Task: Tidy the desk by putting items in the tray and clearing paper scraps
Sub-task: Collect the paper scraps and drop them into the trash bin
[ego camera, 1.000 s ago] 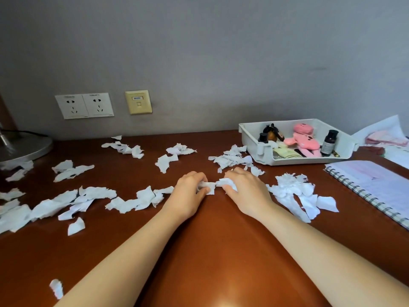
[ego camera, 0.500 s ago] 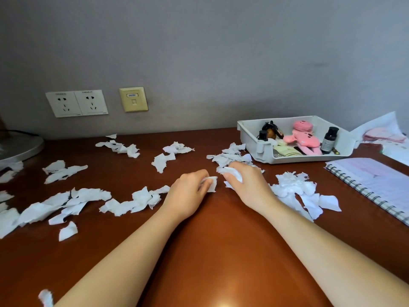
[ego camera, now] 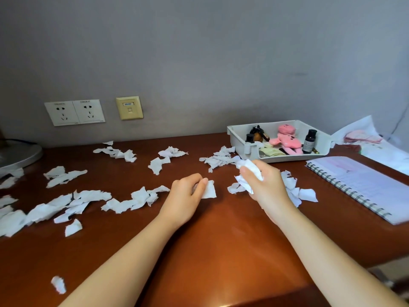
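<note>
Right hand [ego camera: 264, 185] clenched on a crumpled wad of paper scraps [ego camera: 249, 171], raised just in front of the tray [ego camera: 238, 140]. Left hand [ego camera: 188, 193] pinches 1 flat scrap [ego camera: 210, 189] against the desk [ego camera: 221, 251]; loose scraps [ego camera: 84, 198] lie scattered across the left side.

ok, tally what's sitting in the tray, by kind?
Pink plush toy: 1
Dark bottles with black caps: 2
Brown and black item, too small to identify: 1
Pale flat packet: 1
Total: 5 that I can make out in the tray.
</note>
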The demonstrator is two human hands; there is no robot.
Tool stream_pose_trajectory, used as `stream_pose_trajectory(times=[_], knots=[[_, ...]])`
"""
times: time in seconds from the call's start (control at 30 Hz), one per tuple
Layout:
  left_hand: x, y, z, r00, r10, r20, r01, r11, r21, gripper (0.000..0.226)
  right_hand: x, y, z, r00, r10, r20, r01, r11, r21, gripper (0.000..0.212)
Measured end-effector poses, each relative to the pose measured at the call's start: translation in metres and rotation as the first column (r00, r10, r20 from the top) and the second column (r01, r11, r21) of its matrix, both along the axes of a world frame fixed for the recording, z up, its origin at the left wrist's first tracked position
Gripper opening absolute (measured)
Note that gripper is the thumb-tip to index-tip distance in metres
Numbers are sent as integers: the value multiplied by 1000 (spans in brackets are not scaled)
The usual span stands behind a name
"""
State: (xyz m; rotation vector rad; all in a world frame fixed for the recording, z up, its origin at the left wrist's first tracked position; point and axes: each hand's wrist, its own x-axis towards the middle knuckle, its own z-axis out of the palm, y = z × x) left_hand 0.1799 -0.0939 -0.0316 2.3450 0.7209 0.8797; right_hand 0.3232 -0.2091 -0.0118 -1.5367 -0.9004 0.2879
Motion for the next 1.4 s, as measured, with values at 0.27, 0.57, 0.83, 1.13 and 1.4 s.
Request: stream_pose_trajectory(times=[0.27,0.57,0.83,1.13,1.4], knots=[[2,-34,-3,993,-73,97,79,995,-56,22,0,-59,8,957,98,-274,-88,995,51,19],[36,-71,-3,913,-262,-312,292,955,52,49,9,-77,-10,965,97,-242,-139,977,-163,22],[52,-77,-6,904,-211,-373,297,936,190,17,20,-86,-16,998,23,-61,-34,982,-186,29],[51,-78,-8,907,-224,-356,310,928,208,21,17,-102,-20,830,104,548,197,864,-463,32],[47,-75,-8,936,-264,-234,303,941,152,33,11,-101,-21,675,147,723,275,859,-432,20]])
